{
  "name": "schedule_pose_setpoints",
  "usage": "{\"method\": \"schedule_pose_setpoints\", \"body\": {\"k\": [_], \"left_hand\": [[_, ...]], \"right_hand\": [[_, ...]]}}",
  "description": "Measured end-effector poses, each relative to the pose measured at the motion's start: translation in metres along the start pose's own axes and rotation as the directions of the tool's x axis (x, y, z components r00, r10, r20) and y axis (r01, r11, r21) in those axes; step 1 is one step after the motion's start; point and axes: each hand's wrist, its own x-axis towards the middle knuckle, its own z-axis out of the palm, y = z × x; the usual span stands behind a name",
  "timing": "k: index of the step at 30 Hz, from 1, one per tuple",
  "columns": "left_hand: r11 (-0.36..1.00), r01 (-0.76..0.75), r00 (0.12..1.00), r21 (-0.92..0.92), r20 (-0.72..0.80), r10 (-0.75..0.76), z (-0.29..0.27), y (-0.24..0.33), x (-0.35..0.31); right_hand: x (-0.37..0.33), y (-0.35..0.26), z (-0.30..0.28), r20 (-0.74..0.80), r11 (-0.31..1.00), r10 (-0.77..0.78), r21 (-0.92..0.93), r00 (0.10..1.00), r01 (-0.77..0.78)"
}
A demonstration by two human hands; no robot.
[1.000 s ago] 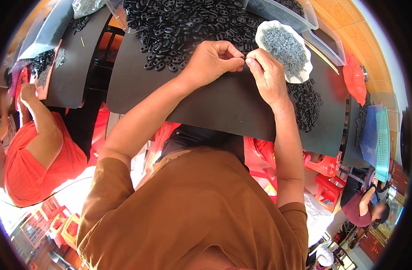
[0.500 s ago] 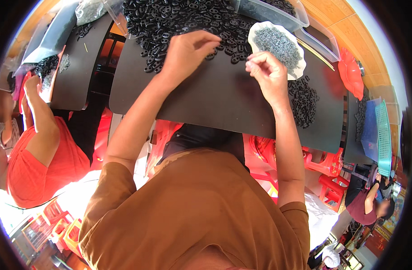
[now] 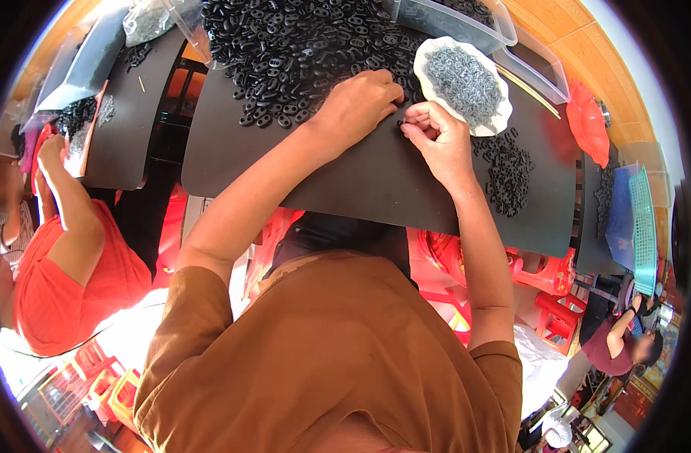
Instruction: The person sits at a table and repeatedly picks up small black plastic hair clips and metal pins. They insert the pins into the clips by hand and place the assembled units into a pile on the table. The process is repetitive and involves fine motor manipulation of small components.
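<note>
My left hand [image 3: 358,107] is at the near edge of a large heap of small black oval pieces with holes [image 3: 300,57], its fingers curled together and pointing down. Whatever its fingertips may hold is hidden. Just to the right, my right hand [image 3: 442,143] is closed in a pinch, with a tiny dark piece showing at its thumb and fingertip. A white scalloped dish [image 3: 501,121] full of small grey translucent parts [image 3: 466,87] stands right beyond my right hand. Nearer to me on the right lies a smaller pile of black pieces [image 3: 509,177].
Clear plastic bins [image 3: 455,23] stand behind the dish, near thin sticks [image 3: 528,92] and a red scalloped dish [image 3: 589,124]. A teal basket [image 3: 644,230] is at the far right. On the left, a person in red [image 3: 81,279] sits at another dark table [image 3: 126,136]. Red stools [image 3: 561,317] stand below.
My left hand has moved right and slightly nearer to me, along the heap's edge. My right hand has shifted a little left and nearer. The two hands are now close together.
</note>
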Motion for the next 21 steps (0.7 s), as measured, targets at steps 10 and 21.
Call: {"method": "schedule_pose_setpoints", "body": {"k": [10,21], "left_hand": [[0.777,0.394,0.916,-0.491,0.144,-0.374,-0.022,-0.001,-0.008],[0.213,0.512,0.825,-0.832,0.407,-0.392,-0.027,-0.016,-0.010]], "right_hand": [[0.003,0.008,0.004,-0.022,0.999,0.019,0.044,1.000,-0.018],[0.006,0.007,0.010,-0.031,0.979,0.007,0.206,0.999,-0.001]]}}
